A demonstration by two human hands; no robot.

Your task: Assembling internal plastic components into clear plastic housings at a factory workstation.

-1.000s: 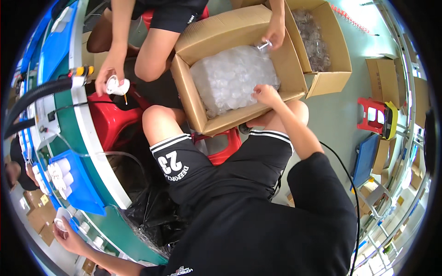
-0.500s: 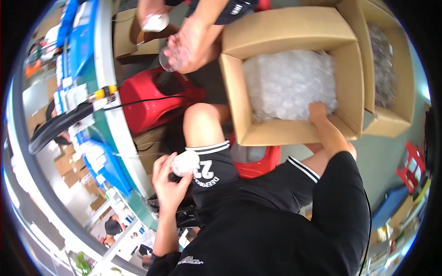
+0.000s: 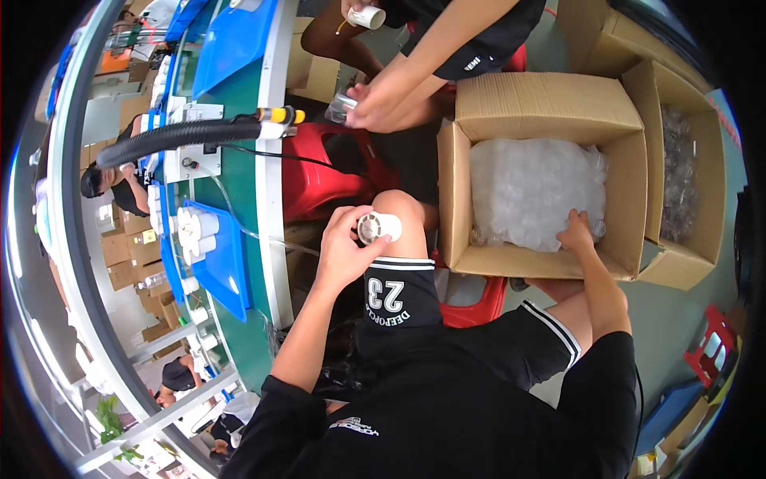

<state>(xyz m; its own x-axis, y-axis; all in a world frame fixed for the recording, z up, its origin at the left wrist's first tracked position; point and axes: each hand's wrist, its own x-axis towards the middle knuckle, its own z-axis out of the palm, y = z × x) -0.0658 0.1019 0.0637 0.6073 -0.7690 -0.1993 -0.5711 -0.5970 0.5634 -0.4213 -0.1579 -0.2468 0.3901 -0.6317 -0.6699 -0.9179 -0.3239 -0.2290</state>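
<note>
My left hand (image 3: 343,249) grips a short white plastic cylinder (image 3: 388,228) between thumb and fingers, above my left knee. Its open end faces left and shows a ribbed inside. At the near right part of a cardboard box (image 3: 550,102), my right hand (image 3: 576,231) reaches in with fingers bent against a heap of translucent plastic pieces (image 3: 535,191). What those fingers hold, if anything, is too unclear to make out. Across from me, a co-worker's hand (image 3: 375,108) holds a clear plastic piece (image 3: 341,105); another hand has a white cylinder (image 3: 368,17).
A second box (image 3: 692,267) of clear pieces stands beside the first. On the left, a green-topped bench (image 3: 239,188) carries blue trays (image 3: 231,279), one with several white cylinders. A black hose (image 3: 183,134) juts over it. Red stools (image 3: 319,176) stand below.
The view has swung left, bringing more of the bench in. My left hand has turned the white cylinder so its open end shows. The right hand stays at the heap, its fingers more visible.
</note>
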